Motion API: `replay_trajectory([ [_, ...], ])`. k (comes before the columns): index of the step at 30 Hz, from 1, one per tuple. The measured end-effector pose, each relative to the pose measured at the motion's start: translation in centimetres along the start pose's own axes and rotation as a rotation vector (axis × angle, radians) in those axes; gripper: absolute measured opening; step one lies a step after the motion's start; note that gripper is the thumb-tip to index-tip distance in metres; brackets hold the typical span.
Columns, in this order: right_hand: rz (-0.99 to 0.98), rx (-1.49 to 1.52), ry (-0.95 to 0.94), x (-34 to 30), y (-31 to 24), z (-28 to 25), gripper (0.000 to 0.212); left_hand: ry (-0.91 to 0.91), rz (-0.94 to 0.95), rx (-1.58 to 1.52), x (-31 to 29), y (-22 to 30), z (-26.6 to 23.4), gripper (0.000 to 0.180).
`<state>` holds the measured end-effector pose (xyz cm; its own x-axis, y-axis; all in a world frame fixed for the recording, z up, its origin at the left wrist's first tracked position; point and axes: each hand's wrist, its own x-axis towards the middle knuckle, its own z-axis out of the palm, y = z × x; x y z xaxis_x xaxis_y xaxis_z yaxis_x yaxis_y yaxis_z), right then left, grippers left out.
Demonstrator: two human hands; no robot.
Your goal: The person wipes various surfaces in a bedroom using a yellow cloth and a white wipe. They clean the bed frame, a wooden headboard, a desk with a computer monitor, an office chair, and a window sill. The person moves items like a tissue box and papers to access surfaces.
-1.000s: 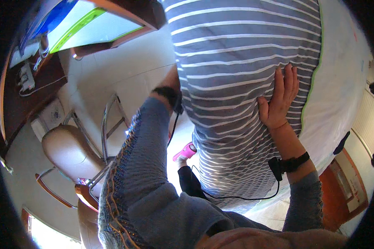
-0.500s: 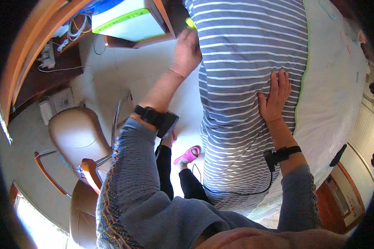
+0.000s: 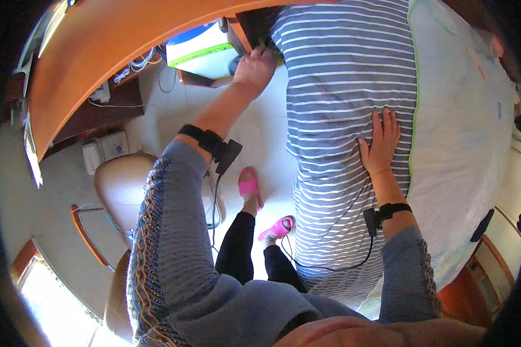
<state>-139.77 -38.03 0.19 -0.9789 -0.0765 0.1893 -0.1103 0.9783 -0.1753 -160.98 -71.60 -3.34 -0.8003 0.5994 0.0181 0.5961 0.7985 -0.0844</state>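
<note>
One cover (image 3: pixel 336 104) — grey, white-striped, rumpled, beneath right hand (image 3: pixel 380 147)

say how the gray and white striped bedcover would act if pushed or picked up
The gray and white striped bedcover is probably floppy, since soft wrinkles bend its stripes. Pushed, it would likely bunch rather than slide whole, as creases show near the right hand resting on it. It seems unlikely to roll, being spread out broadly.
</note>
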Motion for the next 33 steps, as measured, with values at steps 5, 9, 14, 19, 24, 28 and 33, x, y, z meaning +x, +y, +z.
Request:
replay_trajectory([
  [5,-0.005,0.027,0.01,-0.1,0.0,0.1,0.078,0.284,0.073,-0.113,-2.8,-1.2,-5.2,0.032],
  [9,-0.01,0.027,0.021,-0.1,0.1,0.2,0.076,0.578,-0.045,-0.141,-6.2,-3.0,-10.2,0.041],
  [14,-0.022,0.032,0.032,0.0,0.2,0.3,0.074,0.85,-0.47,-0.442,-10.4,-3.3,-8.2,0.039],
  [19,-0.059,0.03,0.035,-0.1,0.6,0.7,0.073,0.649,-0.684,-0.664,-9.5,-0.4,3.3,0.039],
  [24,-0.095,0.025,0.037,0.1,0.7,0.9,0.073,0.717,-0.712,-0.808,-4.0,2.1,12.9,0.04],
  [28,-0.113,0.014,0.033,0.4,0.4,0.8,0.073,0.662,-0.827,-0.859,-3.5,2.9,18.8,0.033],
  [33,-0.134,-0.006,0.026,0.5,0.3,0.9,0.074,0.175,-0.81,-0.879,-5.3,-0.3,27.2,0.036],
])
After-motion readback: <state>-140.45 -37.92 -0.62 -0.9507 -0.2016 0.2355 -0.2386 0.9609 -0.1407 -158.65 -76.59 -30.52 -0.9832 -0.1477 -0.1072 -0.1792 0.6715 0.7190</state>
